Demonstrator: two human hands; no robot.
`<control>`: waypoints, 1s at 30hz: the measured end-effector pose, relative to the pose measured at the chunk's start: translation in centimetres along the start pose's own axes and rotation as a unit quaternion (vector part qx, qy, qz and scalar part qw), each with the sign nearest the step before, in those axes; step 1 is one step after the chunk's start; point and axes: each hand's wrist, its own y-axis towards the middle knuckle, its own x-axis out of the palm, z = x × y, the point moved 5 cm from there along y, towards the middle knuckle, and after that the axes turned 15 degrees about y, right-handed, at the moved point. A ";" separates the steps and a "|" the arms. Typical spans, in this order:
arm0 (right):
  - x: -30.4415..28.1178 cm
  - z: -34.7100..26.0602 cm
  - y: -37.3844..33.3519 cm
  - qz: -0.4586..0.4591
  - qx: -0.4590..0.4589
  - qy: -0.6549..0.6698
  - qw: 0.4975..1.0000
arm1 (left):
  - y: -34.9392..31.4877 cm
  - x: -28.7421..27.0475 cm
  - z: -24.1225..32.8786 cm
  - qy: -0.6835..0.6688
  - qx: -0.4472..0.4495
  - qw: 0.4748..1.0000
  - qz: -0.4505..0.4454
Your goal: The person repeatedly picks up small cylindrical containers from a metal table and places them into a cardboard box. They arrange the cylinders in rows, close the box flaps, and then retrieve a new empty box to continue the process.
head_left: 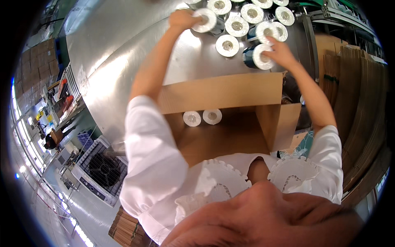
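Left hand [182, 19]: grip closed on a round, white-flanged plastic-looking spool [207, 21], at the near left of the cluster. The flange probably offers the easiest hold.

Right hand [282, 54]: grip closed on a tilted, dark blue-green spool with a white flange [257, 57], fingers at its face. Against the fingertips, a second tilted white-flanged spool [263, 33]; whether it is also gripped, cannot tell.

Cluster of upright white-flanged spools [237, 26]: close together on the far part of a shiny grey metal surface [123, 45]; stood on end, presumably so that they do not roll.

Open brown cardboard box [230, 90]: between the person's body and the spools, within reach of both hands; far flap raised.

Pair of white-flanged spools [192, 118]: inside the box, side by side toward its far left corner, likely set there to sit against the walls.
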 end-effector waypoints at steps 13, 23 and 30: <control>-9.9 -14.7 -27.1 0.166 -0.315 0.039 0.934 | -33.2 0.8 12.8 -0.273 0.243 0.879 -0.305; 16.0 -8.3 -25.8 -0.253 -0.015 -0.300 0.920 | -31.4 26.5 15.0 0.322 0.313 0.894 -0.002; 12.6 -12.5 -22.6 -0.363 -0.103 0.004 0.926 | -32.6 4.1 12.8 -0.176 0.397 0.845 -0.311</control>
